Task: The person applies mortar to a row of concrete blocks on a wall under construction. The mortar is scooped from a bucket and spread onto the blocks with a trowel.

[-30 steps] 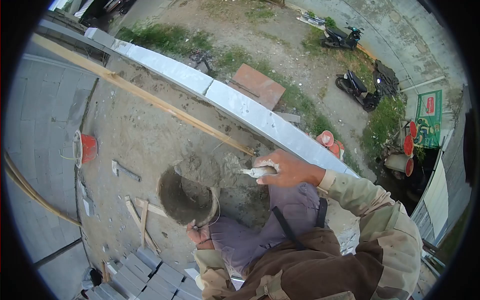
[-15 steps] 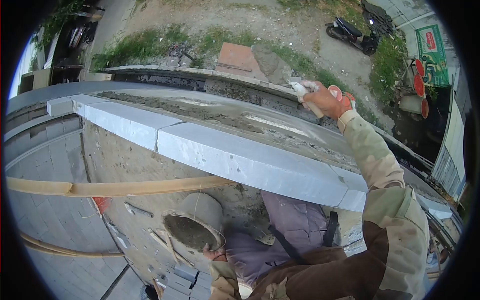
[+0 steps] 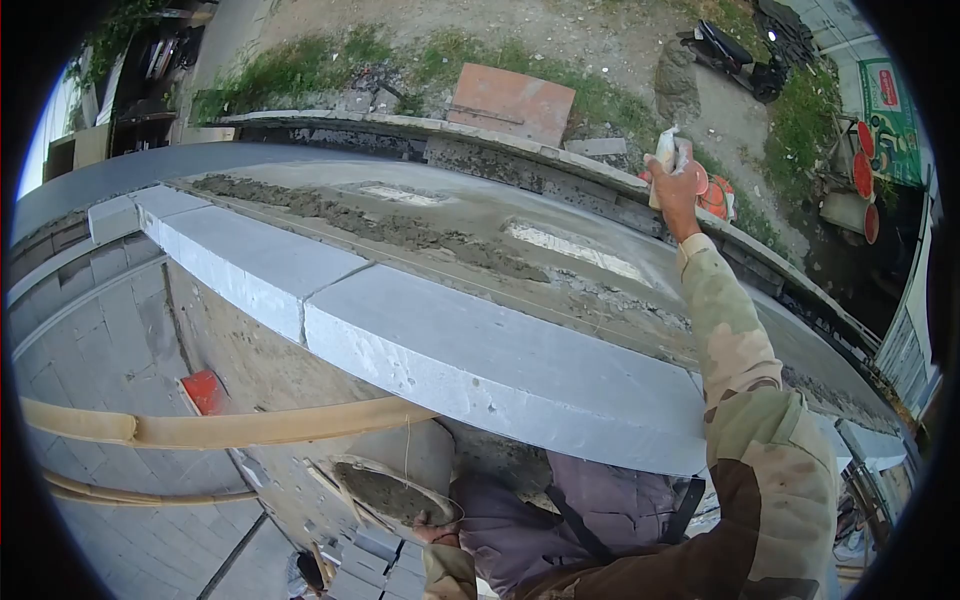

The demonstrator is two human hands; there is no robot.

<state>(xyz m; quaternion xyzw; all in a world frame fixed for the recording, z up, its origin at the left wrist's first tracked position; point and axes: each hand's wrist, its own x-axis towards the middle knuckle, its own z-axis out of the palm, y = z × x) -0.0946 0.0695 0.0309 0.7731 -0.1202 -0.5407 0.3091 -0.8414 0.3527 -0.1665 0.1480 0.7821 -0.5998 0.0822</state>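
Note:
My right hand is raised beyond the block row, closed round the pale handle of a trowel. Grey mortar covers its blade, which points away from me. Low in the view, my left hand grips the rim of a tilted bucket with grey mortar inside. Between the hands runs a row of light grey blocks. A rough strip of mortar lies on the ledge behind it, beside a thin string.
A curved wooden strip crosses at left, near a red object. Below are stacked grey blocks. Past the ledge are a reddish board, a parked scooter and orange-red buckets. Part of a person shows at bottom.
My right hand and the trowel have moved right, and the blade has swung from pointing left to pointing away. The view has shifted; my left hand remains at the bucket rim.

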